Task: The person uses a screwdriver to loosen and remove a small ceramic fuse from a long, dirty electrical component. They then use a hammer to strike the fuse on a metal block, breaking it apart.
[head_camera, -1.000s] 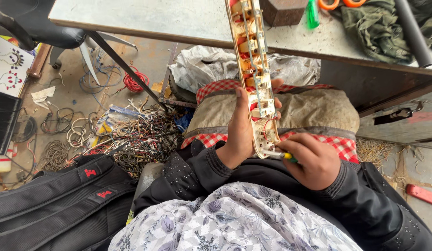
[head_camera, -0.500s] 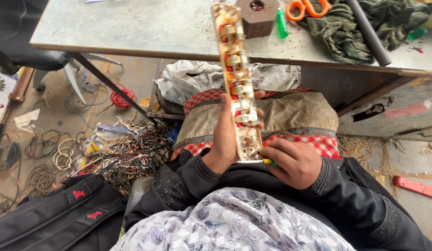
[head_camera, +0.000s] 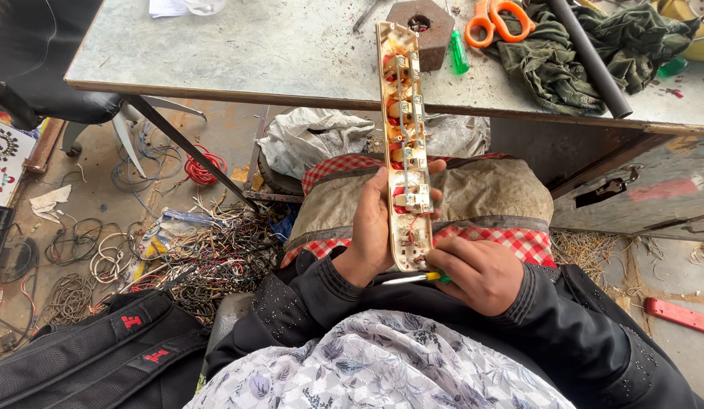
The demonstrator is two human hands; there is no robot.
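Gripped long cream opened plastic power strip (head_camera: 403,151) in left hand (head_camera: 371,227); right hand (head_camera: 479,273) clasped green-handled screwdriver (head_camera: 416,279), probing lower end; steady tip placement needed.

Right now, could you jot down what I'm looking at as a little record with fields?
Setting: person seated at a grey metal table, viewed from above
Left hand: grips the long opened power strip from the side, holding it upright over the lap
Right hand: holds a green-handled screwdriver at the strip's lower end
Strip inside: metal contacts and red parts exposed
On table: orange scissors, dark green cloth, black tube, hexagonal block
On floor: tangled wires, black backpack
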